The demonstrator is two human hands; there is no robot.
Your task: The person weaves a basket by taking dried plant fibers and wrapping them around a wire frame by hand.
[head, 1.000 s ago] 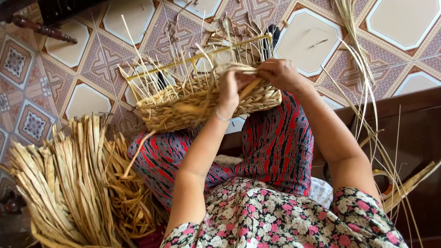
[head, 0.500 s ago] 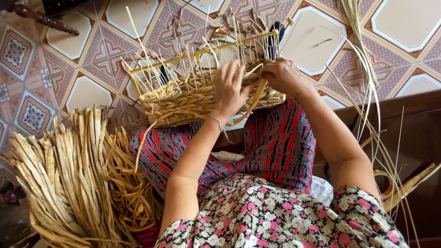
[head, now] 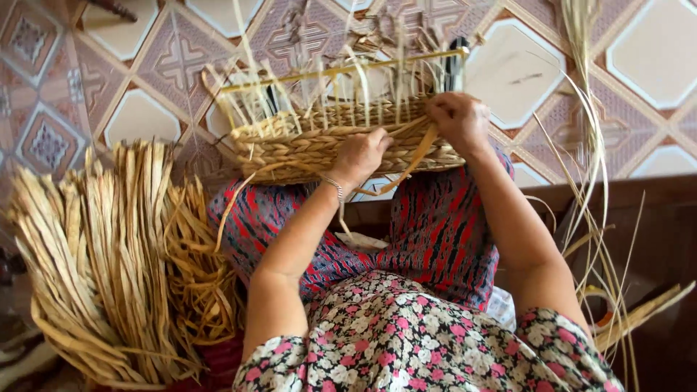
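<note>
A half-woven straw basket rests on my knees, with thin upright stakes and a yellow rod frame rising from its rim. My left hand presses flat against the basket's near wall, fingers curled on the woven rows. My right hand grips a flat tan weaving strand at the rim on the right. The strand bends down below the basket between both hands.
A big bundle of dried flat leaves lies on the floor at my left. Long thin reeds stand at my right beside dark wooden furniture. Patterned floor tiles spread beyond the basket.
The basket has shifted slightly and sits more level. My left hand slid along the near wall, and my right hand stayed at the rim with the strand.
</note>
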